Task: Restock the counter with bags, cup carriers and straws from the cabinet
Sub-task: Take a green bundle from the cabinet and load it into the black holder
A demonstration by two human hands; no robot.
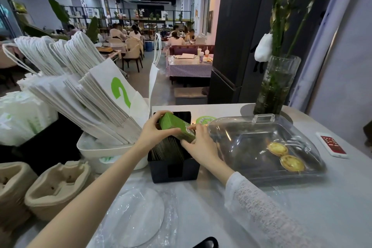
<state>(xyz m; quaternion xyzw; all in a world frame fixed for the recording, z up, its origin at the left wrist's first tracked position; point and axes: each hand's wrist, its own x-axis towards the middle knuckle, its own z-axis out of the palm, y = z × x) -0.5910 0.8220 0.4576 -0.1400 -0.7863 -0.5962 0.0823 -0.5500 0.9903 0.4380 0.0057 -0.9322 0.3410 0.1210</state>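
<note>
Gripping green stack [177,128] above black holder [175,169]: left hand [155,132], right hand [198,145].

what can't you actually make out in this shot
All in the head view:
- Green stack: print blurred; left hand and right hand cover its ends.
- Black holder: the stack hides how full it is.
- Pulp cup carriers: left stack cut by the frame edge.
- Phone: screen text too small.

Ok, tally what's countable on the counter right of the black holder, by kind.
Egg tarts: 2
Clear lidded trays: 1
Phones: 1
Glass vases: 1
Green round stickers: 1
Total: 6
</note>
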